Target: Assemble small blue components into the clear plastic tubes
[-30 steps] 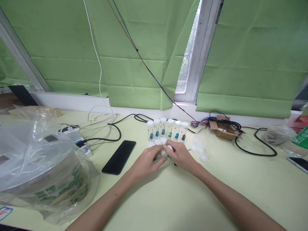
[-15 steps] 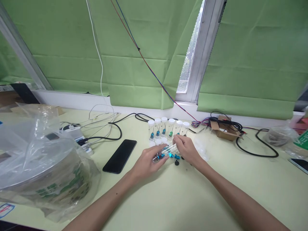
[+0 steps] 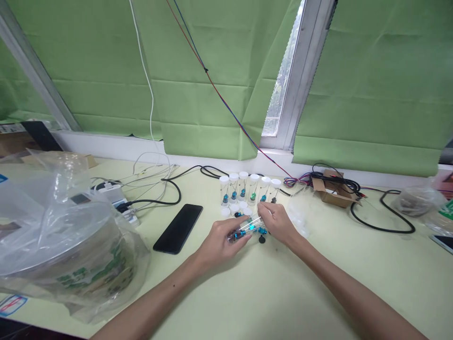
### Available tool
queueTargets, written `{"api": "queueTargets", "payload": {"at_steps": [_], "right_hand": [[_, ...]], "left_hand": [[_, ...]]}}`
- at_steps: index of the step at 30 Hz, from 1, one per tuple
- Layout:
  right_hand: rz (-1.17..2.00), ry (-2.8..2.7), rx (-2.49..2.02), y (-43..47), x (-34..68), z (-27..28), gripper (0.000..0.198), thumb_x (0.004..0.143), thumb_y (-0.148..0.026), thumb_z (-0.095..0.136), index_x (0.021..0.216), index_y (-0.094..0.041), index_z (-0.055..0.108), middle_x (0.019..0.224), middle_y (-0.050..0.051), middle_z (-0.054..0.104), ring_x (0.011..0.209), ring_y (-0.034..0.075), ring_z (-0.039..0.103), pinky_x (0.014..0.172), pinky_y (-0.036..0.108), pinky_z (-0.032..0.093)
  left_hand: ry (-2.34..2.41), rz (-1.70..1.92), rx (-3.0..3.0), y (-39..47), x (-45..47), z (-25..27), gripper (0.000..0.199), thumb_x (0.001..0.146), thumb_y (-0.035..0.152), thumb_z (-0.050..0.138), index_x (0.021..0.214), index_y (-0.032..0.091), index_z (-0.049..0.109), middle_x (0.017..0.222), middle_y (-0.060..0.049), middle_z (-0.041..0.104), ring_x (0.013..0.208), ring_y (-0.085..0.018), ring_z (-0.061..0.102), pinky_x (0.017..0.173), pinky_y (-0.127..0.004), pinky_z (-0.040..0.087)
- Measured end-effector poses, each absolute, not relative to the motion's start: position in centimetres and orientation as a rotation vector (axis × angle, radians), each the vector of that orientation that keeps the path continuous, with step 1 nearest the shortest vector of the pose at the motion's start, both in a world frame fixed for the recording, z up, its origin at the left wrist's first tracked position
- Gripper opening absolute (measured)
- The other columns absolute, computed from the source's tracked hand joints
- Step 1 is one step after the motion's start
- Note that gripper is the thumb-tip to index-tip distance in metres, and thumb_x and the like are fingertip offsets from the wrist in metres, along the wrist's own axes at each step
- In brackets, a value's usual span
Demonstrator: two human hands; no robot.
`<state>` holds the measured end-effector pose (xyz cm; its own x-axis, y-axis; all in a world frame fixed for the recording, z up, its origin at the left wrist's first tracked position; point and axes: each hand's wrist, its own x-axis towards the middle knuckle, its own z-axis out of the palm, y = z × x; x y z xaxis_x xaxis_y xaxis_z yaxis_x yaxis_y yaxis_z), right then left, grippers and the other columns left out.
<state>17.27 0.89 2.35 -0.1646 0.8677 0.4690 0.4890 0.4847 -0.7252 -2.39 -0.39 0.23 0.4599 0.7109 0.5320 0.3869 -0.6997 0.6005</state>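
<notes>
Between the thumb and fingers of my left hand [image 3: 220, 240] lies a clear tube [image 3: 256, 223], tilted up to the right, with dark and blue parts inside its lower end. At its upper end my right hand [image 3: 278, 221] is closed in a pinch; its fingertips hide what they hold. Behind my hands stand several clear vials [image 3: 253, 190] with white caps, each holding a small blue, green or dark fitting. Small blue fittings [image 3: 262, 231] lie beneath the tube, beside a round black piece [image 3: 262, 240]. White caps [image 3: 234, 208] sit just beyond my left fingers.
A black phone [image 3: 179, 229] lies left of my hands. Further left are a bagged tub [image 3: 95, 274] and a power strip [image 3: 127, 215] with cables. Crumpled clear plastic [image 3: 297, 217] is right of my right hand, with an open cardboard box [image 3: 332, 191] and black cable [image 3: 382, 231] beyond.
The view has shifted slightly. Both hands stay at the tube, which has turned a little in my left hand. A dark and blue fitting now shows behind my left fingertips.
</notes>
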Motion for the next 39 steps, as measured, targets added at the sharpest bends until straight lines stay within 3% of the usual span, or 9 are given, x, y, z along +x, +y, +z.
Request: {"api": "queueTargets", "payload": {"at_steps": [28,39], "right_hand": [[0.455,-1.833,-1.069,0.3,17.2,0.9,0.038,0.097,-0.027,0.032,0.060,-0.021,0.036,0.053,-0.005,0.030,0.048,0.010,0.029,0.051,0.026,0.024],[0.482,-1.915,-1.059,0.0,17.4,1.8,0.037,0.097,-0.028,0.030,0.062,-0.021,0.034,0.055,-0.004,0.033,0.048,0.011,0.031,0.051,0.027,0.024]], "left_hand": [[0.934,1.036,1.965,-1.8,-1.9,0.3,0.039,0.082,0.032,0.066,0.116,0.014,0.068,0.065,0.001,0.055,0.057,-0.010,0.044,0.055,-0.022,0.040],[0.865,1.074,1.871,-1.9,-1.7,0.4,0.037,0.080,0.028,0.068,0.114,0.013,0.069,0.065,-0.001,0.059,0.058,-0.011,0.048,0.055,-0.022,0.043]]}}
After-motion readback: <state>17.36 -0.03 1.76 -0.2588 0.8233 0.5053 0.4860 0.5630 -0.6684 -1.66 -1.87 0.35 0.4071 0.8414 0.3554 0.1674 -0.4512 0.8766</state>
